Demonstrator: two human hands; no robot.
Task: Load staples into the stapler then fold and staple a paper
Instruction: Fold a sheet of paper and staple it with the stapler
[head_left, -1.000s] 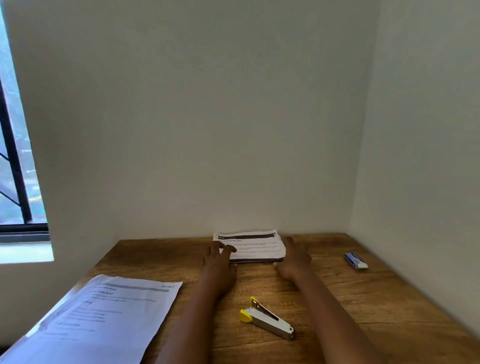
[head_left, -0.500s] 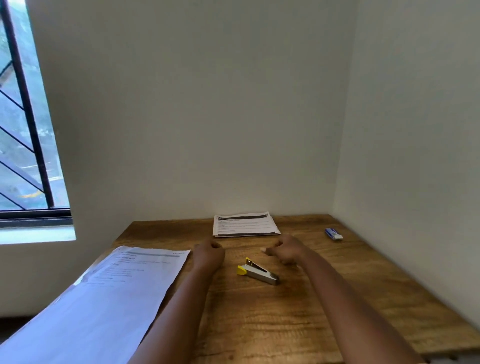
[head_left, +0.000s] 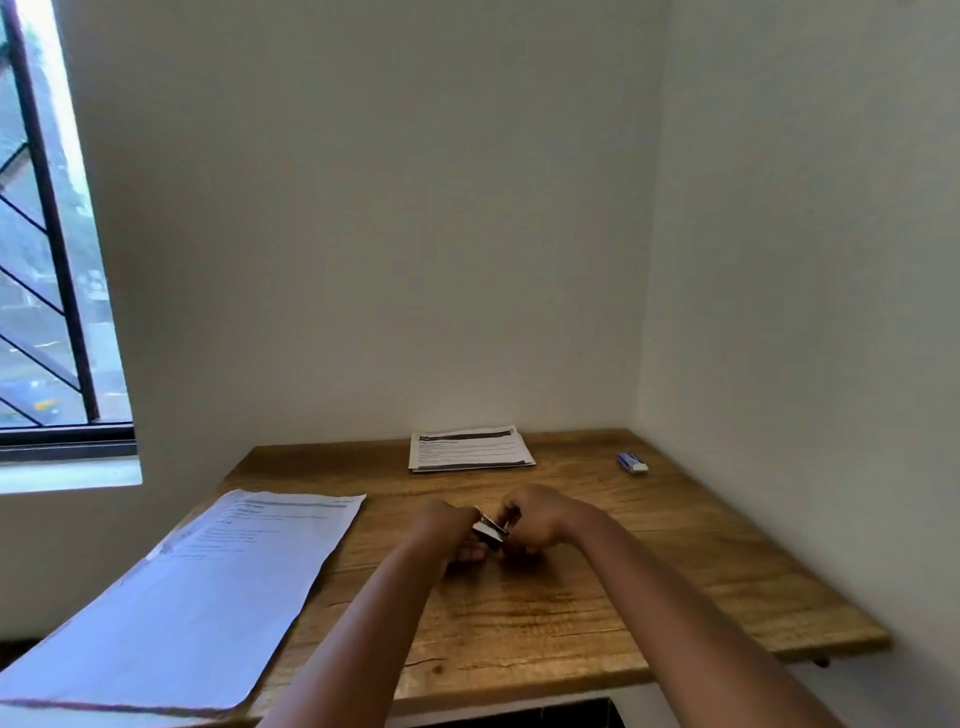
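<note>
Both my hands hold the small stapler (head_left: 491, 530) just above the middle of the wooden table (head_left: 623, 597). My left hand (head_left: 449, 525) grips its left end and hides the yellow tip. My right hand (head_left: 535, 522) is closed around its right end. Only a short silver and dark stretch of the stapler shows between them. A folded printed paper stack (head_left: 470, 448) lies flat at the back of the table by the wall. A small blue and white staple box (head_left: 632, 462) sits at the back right.
A large printed sheet (head_left: 208, 587) lies on the table's left side and hangs past the front left edge. Walls close in the back and the right side. A barred window (head_left: 47, 260) is at the left.
My hands left the folded paper stack, pulled back toward me and picked the stapler up off the table. The camera has tilted and drawn back.
</note>
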